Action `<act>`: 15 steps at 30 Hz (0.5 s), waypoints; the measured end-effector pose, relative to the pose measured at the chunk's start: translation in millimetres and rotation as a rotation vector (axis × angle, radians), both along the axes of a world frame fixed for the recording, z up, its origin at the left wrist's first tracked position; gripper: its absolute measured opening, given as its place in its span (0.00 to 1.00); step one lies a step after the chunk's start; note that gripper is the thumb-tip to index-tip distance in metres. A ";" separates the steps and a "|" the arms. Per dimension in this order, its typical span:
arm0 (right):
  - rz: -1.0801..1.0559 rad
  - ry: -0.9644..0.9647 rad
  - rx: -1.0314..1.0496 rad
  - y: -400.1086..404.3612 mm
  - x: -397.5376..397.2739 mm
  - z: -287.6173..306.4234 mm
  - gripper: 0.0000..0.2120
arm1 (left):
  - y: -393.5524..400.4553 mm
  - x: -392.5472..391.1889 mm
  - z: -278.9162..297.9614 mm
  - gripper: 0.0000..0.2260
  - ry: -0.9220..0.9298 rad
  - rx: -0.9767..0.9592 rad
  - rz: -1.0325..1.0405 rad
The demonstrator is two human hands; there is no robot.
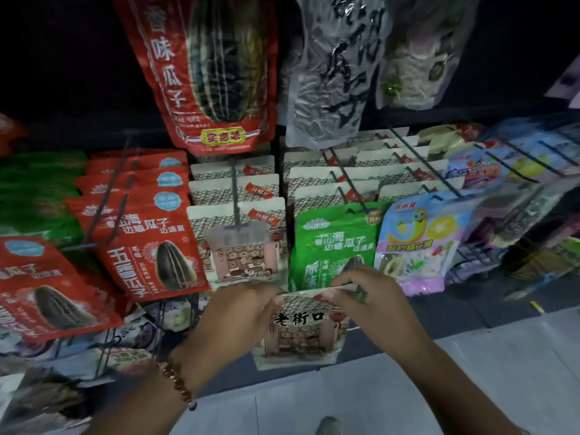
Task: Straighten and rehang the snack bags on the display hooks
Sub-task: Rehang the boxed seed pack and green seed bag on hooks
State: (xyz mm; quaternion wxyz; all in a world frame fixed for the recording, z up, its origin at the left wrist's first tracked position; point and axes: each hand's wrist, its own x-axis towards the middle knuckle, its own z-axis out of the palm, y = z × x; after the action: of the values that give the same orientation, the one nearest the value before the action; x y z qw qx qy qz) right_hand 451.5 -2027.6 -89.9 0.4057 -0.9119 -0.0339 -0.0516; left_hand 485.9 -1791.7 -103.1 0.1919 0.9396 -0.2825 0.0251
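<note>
Bag (303, 332), cream with a printed shopfront, hangs free of the rack, held low at centre in front of the display, over the pale floor (408, 387). Its top edge is gripped at both corners: the left hand (238, 312) has its fingers curled onto the left corner, and the right hand (373, 296) pinches the right corner with bent fingers, thumb toward the camera. It stands upright, long axis roughly vertical, print facing the camera, top edge tipped slightly up to the right. A beaded bracelet (177, 383) circles the left wrist. Directly above and behind it, a green bag (332, 246) hangs at the front of one hook, its lower edge just behind the right hand's fingers. To the left a row of matching cream bags (235, 215) fills a hook (234, 196) with a clear tag at its tip. Red bags (150, 246) hang further left, a pastel bag (420, 243) to the right. Above, a big red bag (213, 70) and a clear bag (335, 70) hang down.
</note>
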 end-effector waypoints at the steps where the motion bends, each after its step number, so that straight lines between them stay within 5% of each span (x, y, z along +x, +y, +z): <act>1: 0.013 -0.029 0.004 -13.3 6.3 -0.1 0.10 | -9.0 1.6 0.3 0.17 -0.012 -0.010 0.028; 6: -0.096 -0.169 0.096 -59.8 46.2 1.6 0.03 | -40.3 7.6 0.8 0.11 -0.026 -0.003 0.131; 10: -0.036 -0.144 0.074 -69.1 68.8 11.7 0.18 | -53.5 3.5 2.2 0.06 -0.007 0.017 0.216; 15: -0.085 -0.220 -0.076 -69.8 90.7 5.7 0.26 | -62.1 -3.8 7.1 0.05 0.033 -0.003 0.278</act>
State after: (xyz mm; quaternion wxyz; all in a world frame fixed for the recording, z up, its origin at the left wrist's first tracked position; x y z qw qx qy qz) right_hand 542.2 -2097.4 -84.2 0.3621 -0.9161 -0.0413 -0.1670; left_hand 482.1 -1853.8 -96.0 0.1926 0.9696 -0.1463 0.0361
